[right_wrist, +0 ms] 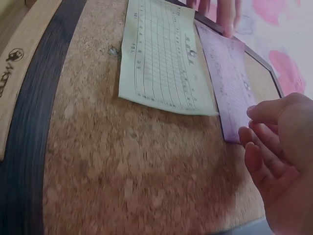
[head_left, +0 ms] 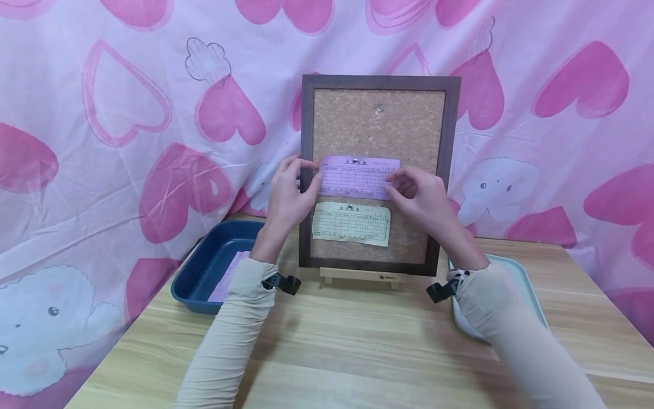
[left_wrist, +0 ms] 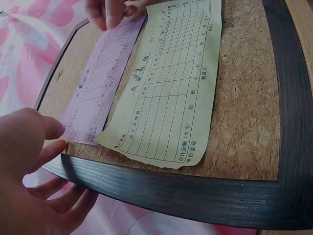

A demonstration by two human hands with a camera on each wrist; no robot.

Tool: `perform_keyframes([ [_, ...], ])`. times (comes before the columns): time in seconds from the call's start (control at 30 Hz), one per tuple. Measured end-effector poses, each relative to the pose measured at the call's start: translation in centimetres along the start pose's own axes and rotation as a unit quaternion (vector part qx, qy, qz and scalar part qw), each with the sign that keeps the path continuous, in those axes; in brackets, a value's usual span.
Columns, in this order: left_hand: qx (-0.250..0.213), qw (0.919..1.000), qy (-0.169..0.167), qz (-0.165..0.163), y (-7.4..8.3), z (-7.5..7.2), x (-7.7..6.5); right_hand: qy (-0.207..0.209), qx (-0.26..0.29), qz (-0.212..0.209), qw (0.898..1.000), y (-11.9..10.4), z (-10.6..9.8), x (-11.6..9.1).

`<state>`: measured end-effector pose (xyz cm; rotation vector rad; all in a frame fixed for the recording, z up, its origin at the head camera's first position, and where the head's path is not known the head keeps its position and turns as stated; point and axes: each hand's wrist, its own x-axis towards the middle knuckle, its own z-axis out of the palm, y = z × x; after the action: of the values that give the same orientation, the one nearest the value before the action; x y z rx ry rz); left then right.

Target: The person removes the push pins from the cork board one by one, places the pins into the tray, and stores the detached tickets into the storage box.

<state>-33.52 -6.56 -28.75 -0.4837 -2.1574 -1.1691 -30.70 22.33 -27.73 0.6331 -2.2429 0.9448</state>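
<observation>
A framed cork board leans on a small wooden easel. A purple receipt slip is fixed to the cork by a silvery pushpin at its top. Its left edge lies at the thumb and index finger of my left hand, which pinch it; the other fingers reach round the frame's outer side. At the opposite edge, my right hand pinches the slip between thumb and curled fingers. Below hangs a pale green receipt slip, held by its own pin.
A dark blue tray with a pink paper slip inside stands left of the board. At the right, a pale tray is partly covered by my sleeve. Behind the wooden table hangs a pink heart-patterned cloth.
</observation>
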Motion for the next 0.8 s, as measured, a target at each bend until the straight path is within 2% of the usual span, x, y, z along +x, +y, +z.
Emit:
perform_keyframes([
  [0.13, 0.003, 0.9999, 0.011, 0.001, -0.1, 0.2, 0.2, -0.002, -0.004, -0.006, 1.000, -0.4, 0.9, 0.8],
  [0.53, -0.007, 0.9998, 0.015, -0.007, 0.0, 0.4, 0.2, -0.006, -0.090, 0.014, 0.996, -2.1, 2.9, 2.9],
  [0.8, -0.017, 0.9995, 0.026, -0.008, -0.3, 0.6, 0.1, -0.003, -0.075, 0.019, 0.997, -2.9, 3.9, 3.7],
])
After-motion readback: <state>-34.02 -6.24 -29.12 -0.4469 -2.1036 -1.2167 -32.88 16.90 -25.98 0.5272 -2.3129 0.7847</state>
